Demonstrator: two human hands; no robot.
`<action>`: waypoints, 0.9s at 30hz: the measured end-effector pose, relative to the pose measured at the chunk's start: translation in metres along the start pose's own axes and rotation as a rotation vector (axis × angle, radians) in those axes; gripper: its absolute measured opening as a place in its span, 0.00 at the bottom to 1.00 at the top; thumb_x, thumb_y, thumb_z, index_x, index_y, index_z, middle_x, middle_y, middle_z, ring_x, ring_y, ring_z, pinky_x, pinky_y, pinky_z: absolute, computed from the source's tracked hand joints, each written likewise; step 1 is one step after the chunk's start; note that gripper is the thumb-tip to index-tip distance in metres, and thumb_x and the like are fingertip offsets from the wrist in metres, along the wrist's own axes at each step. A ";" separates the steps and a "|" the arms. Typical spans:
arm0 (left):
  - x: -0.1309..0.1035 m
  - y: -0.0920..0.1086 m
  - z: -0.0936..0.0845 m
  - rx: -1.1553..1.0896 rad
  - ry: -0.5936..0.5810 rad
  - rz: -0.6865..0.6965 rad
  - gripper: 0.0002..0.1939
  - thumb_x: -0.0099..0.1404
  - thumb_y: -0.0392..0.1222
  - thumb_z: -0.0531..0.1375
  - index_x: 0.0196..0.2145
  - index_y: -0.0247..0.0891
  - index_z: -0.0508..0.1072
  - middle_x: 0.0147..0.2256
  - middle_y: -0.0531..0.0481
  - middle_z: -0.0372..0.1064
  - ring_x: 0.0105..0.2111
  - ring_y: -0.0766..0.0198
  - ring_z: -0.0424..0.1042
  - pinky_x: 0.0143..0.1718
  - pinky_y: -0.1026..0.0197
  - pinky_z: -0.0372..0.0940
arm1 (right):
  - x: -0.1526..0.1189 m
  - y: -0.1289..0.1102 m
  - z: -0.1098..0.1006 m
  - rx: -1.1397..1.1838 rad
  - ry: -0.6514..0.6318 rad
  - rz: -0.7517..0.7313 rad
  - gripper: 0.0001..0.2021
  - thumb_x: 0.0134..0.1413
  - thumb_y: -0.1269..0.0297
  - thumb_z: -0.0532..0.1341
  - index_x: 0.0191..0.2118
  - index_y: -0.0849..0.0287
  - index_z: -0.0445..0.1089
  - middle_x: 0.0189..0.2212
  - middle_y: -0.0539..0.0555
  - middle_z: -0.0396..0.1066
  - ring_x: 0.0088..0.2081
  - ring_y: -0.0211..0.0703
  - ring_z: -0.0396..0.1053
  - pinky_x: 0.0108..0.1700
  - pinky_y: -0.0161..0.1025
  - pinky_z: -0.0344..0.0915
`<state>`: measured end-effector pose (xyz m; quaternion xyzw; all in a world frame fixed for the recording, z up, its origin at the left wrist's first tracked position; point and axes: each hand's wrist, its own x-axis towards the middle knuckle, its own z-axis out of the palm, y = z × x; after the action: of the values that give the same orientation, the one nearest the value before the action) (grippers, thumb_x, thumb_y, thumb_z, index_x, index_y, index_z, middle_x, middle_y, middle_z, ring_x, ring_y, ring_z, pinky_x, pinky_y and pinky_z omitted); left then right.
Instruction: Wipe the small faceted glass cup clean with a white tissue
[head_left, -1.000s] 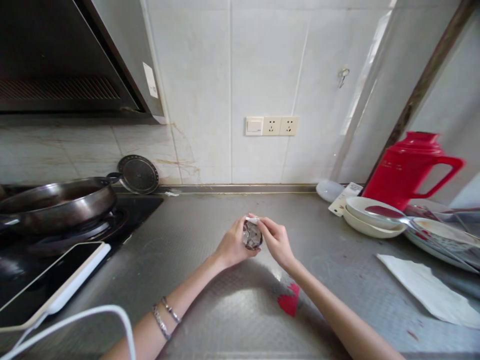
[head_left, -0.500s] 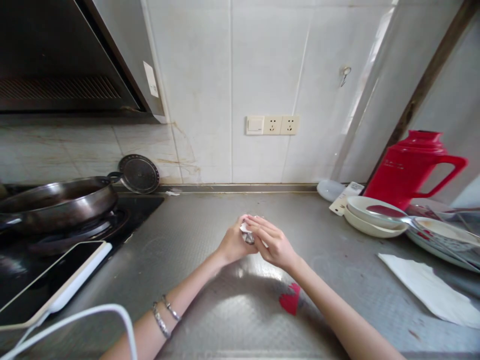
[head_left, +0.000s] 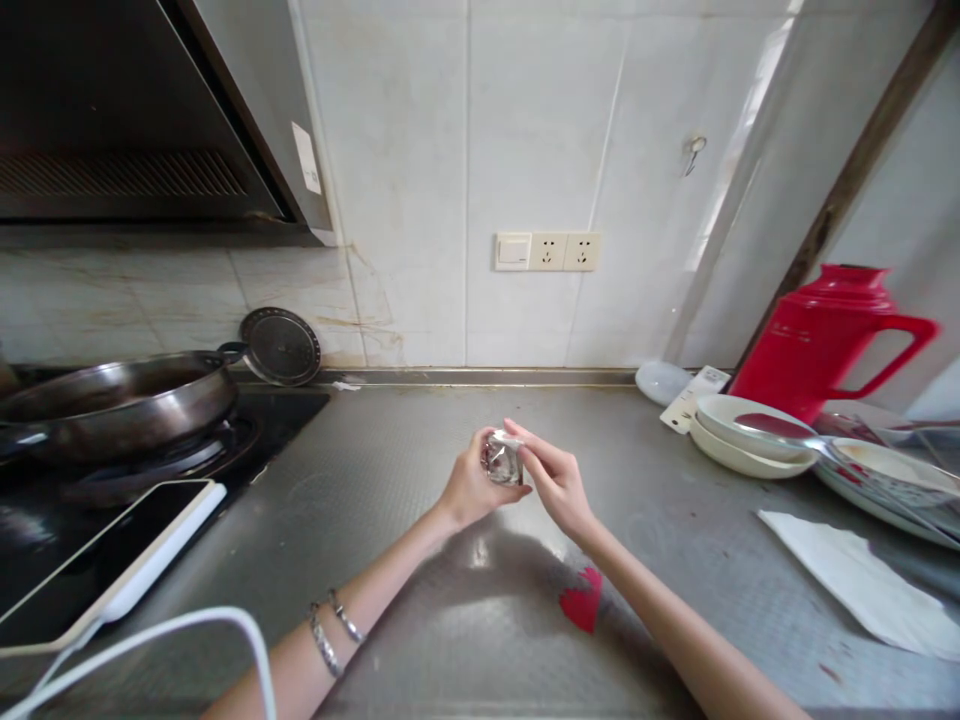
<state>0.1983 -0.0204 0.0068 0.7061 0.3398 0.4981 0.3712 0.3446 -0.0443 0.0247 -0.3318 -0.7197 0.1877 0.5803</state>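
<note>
Our right hand [head_left: 559,485], spread over the mouth of the glass [head_left: 502,460] half a second ago, has drawn back to its right side, baring more of it to us; the work, we judge, has shifted to the rim. Our left hand [head_left: 474,482] grips the glass from the left, above the middle of the counter [head_left: 360,570]. Our right fingers touch its right side; whether they clasp it, we cannot tell. The glass is small, clear and shiny, with dark markings. Below lies dull, finely textured metal with a ragged red patch [head_left: 583,600]; to the right, thin white paper [head_left: 855,580].
</note>
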 end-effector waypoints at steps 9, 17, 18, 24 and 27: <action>0.004 0.000 0.000 -0.188 0.065 -0.032 0.36 0.44 0.42 0.72 0.48 0.36 0.62 0.45 0.43 0.71 0.43 0.58 0.72 0.44 0.58 0.67 | -0.004 0.001 0.001 -0.040 -0.025 -0.174 0.14 0.59 0.67 0.57 0.49 0.49 0.74 0.53 0.53 0.69 0.56 0.50 0.66 0.59 0.50 0.62; 0.002 0.001 0.000 -0.090 0.028 -0.061 0.39 0.43 0.43 0.72 0.51 0.36 0.61 0.44 0.43 0.72 0.41 0.58 0.73 0.43 0.58 0.67 | -0.003 0.011 0.006 -0.002 0.074 0.017 0.13 0.61 0.64 0.55 0.47 0.50 0.75 0.51 0.52 0.71 0.54 0.50 0.69 0.56 0.49 0.65; 0.001 0.002 0.000 -0.067 0.017 -0.066 0.40 0.42 0.43 0.73 0.51 0.36 0.61 0.44 0.44 0.72 0.41 0.58 0.73 0.43 0.58 0.67 | -0.002 0.013 0.006 0.014 0.094 0.066 0.13 0.61 0.62 0.55 0.47 0.51 0.75 0.51 0.53 0.71 0.53 0.51 0.69 0.55 0.50 0.66; 0.002 -0.001 0.002 -0.030 0.058 -0.139 0.38 0.41 0.44 0.73 0.50 0.36 0.64 0.43 0.44 0.74 0.41 0.58 0.74 0.43 0.59 0.67 | -0.003 0.018 0.009 0.004 0.114 0.130 0.13 0.61 0.61 0.56 0.46 0.51 0.75 0.50 0.53 0.72 0.53 0.52 0.69 0.55 0.50 0.66; 0.007 -0.006 -0.001 -0.012 0.106 -0.227 0.34 0.42 0.43 0.72 0.46 0.34 0.66 0.41 0.43 0.74 0.39 0.58 0.74 0.39 0.61 0.67 | -0.008 0.020 0.013 -0.077 0.051 -0.005 0.14 0.60 0.65 0.55 0.47 0.50 0.75 0.51 0.53 0.71 0.54 0.50 0.68 0.57 0.49 0.65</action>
<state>0.1982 -0.0108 0.0049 0.6338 0.4334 0.4915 0.4109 0.3382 -0.0341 0.0031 -0.3567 -0.7123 0.1502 0.5856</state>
